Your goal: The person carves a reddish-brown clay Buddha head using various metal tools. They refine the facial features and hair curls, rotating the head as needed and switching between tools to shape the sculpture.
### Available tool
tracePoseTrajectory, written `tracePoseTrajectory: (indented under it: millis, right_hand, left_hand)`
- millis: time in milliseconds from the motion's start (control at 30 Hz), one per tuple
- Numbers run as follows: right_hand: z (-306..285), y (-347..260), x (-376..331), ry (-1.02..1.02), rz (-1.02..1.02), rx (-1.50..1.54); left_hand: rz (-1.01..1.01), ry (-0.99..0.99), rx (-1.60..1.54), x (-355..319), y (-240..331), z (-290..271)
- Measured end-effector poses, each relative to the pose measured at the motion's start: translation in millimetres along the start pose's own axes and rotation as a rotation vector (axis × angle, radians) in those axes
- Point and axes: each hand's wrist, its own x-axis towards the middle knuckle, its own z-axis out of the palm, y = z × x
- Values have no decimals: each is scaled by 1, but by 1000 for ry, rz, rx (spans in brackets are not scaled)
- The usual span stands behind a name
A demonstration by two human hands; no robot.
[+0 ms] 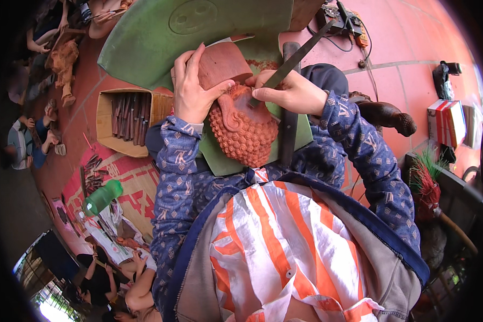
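A reddish wooden head carving [247,137], covered in small round curls and with a long ear, lies tilted in front of me on a green sheet. Its smooth, round neck block [224,65] points away from me. My left hand [192,86] grips that block from the left, thumb across the near side. In my right hand [290,90] is a long, flat dark file [303,58], slanting up to the far right. The file's near end touches the carving beside the ear, with the right thumb and fingers closed on it.
A dark bar [288,134] stands right of the carving. Beyond rises a green plastic panel [193,27]. At left, a cardboard box [104,140] holds several chisels, near a green bottle [103,197]. Corded electrical gear [338,22] lies far right. Other people sit along the left.
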Motion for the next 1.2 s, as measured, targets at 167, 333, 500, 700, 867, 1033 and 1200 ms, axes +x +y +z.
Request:
tracePoseTrajectory:
  millis: [167,333,500,700,867,1033,1200]
  right_hand:
    - [4,-30,5,-98,196,-115]
    - [6,-20,0,-12,15,-124]
    - [2,-22,0,-80,57,-164]
    - [-15,-10,18,-21,212,105]
    - [-5,-13,4,-84,-28,-47]
    - [-2,-14,6,-43,19,-103]
    - [-13,-4,16,-21,165,91]
  left_hand:
    - [37,61,-27,-3,-6,5]
    - [53,84,-19,-1,-3,13]
    - [31,112,-63,-3,-2,18]
    - [48,137,-92,-4,-8,21]
    - [2,169,-164,-7,-9,25]
    - [-106,210,-230,-11,-5,30]
    - [-117,218,-252,-11,-4,31]
